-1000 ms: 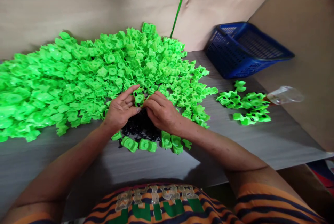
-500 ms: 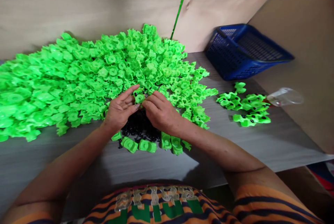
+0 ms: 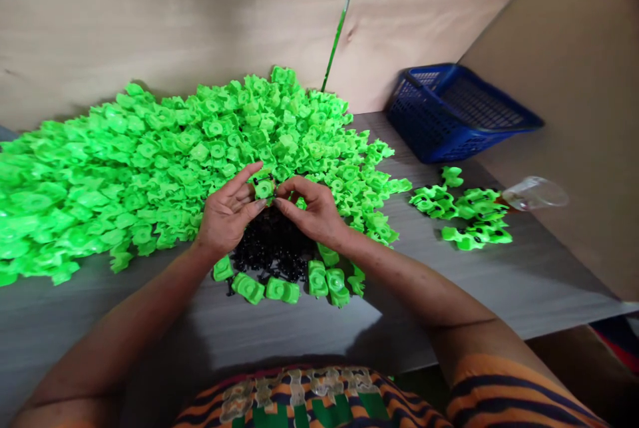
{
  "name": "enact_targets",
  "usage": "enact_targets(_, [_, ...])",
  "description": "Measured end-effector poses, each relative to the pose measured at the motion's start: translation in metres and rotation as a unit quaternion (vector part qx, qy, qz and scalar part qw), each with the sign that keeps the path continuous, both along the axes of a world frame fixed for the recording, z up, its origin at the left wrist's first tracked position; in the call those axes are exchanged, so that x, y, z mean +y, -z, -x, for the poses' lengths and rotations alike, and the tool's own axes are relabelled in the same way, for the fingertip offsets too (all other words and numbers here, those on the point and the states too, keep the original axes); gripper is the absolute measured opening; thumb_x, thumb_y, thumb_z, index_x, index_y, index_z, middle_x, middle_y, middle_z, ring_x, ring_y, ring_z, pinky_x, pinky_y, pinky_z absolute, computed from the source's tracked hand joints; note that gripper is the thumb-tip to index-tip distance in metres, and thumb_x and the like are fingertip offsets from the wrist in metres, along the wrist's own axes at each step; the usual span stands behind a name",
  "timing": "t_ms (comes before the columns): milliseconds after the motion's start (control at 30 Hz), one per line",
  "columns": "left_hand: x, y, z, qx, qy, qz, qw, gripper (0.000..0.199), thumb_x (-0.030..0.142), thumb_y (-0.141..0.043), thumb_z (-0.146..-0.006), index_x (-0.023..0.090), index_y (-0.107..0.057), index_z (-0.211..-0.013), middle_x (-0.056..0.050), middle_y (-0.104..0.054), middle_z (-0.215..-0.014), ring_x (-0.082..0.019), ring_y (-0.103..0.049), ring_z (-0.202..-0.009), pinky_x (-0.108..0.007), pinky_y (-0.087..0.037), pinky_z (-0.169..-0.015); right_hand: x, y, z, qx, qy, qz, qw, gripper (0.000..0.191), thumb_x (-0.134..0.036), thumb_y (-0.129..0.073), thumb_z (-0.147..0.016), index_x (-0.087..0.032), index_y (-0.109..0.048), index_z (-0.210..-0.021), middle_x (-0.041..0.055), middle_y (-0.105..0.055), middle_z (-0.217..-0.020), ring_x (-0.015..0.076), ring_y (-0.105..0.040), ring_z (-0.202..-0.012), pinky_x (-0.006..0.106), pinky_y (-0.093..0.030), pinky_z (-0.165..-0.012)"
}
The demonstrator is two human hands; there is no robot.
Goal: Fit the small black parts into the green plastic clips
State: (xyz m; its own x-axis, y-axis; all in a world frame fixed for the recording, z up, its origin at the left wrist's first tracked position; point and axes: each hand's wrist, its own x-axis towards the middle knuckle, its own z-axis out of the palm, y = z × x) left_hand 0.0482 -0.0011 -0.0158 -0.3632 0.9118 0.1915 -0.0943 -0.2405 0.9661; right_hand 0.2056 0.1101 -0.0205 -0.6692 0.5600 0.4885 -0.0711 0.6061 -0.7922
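My left hand point(image 3: 226, 214) holds a small green plastic piece point(image 3: 264, 189) between thumb and fingers, its index finger stretched out. Black bits show along the piece's edges. My right hand point(image 3: 313, 210) is at the piece's right side, thumb and index finger nearly together at its edge; whatever small thing they hold is too small to name. Below the hands lies a heap of small black parts point(image 3: 272, 248). Several green pieces point(image 3: 282, 290) sit in front of that heap, near the table's front side.
A large pile of green pieces point(image 3: 150, 168) spreads over the grey table point(image 3: 399, 301) against the wooden wall. At the right stand a blue basket point(image 3: 449, 115), a group of green pieces with black parts point(image 3: 476, 215) and a clear plastic cup point(image 3: 536, 193) lying on its side.
My right hand's fingers have opened out somewhat, and its thumb now shows beside the green piece. My left hand keeps its hold. The whole view has shifted slightly.
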Motion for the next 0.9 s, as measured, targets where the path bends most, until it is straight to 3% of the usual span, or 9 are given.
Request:
enact_targets(267, [0.034, -0.017, 0.015, 0.026, -0.002, -0.025, 0.999, 0.066, 0.032, -0.091, -0.077, 0.026, -0.071, -0.139, 0.005, -0.06, -0.07, -0.014, -0.066, -0.078, -0.028, -0.06, -0.087, 0.031, -0.02, 0.019, 0.003, 0.022, -0.059, 0.998, 0.015, -0.028, -0.061, -0.094, -0.019, -0.063, -0.082, 0.0008, -0.065, -0.078, 0.0132, -0.056, -0.072, 0.027, -0.047, -0.07])
enact_targets(567, [0.076, -0.03, 0.02, 0.006, 0.036, -0.059, 0.998, 0.065, 0.036, -0.091, -0.077, 0.027, -0.071, -0.138, 0.006, -0.055, -0.071, -0.014, -0.065, -0.078, -0.042, -0.065, -0.097, 0.058, -0.022, 0.035, 0.075, 0.072, 0.007, 0.995, 0.017, -0.032, -0.064, -0.09, -0.021, -0.064, -0.077, -0.0004, -0.064, -0.074, 0.0126, -0.058, -0.07, 0.027, -0.051, -0.068])
enact_targets(767, [0.093, -0.024, 0.03, -0.002, 0.038, -0.062, 0.997, 0.073, 0.039, -0.093, -0.075, 0.026, -0.068, -0.143, 0.004, -0.065, -0.076, -0.015, -0.07, -0.082, -0.04, -0.068, -0.092, 0.073, -0.019, 0.046, 0.109, 0.069, 0.05, 0.99, 0.019, -0.034, -0.069, -0.087, -0.02, -0.067, -0.075, -0.0005, -0.067, -0.073, 0.0121, -0.059, -0.066, 0.027, -0.053, -0.068])
enact_targets(900, [0.091, -0.019, 0.037, -0.008, 0.013, -0.064, 0.998, 0.075, 0.036, -0.093, -0.075, 0.025, -0.066, -0.144, 0.004, -0.063, -0.075, -0.015, -0.068, -0.082, -0.039, -0.067, -0.092, 0.075, -0.014, 0.054, 0.093, 0.066, 0.034, 0.993, 0.015, -0.03, -0.068, -0.088, -0.02, -0.068, -0.077, -0.0001, -0.07, -0.075, 0.0126, -0.061, -0.069, 0.028, -0.053, -0.069])
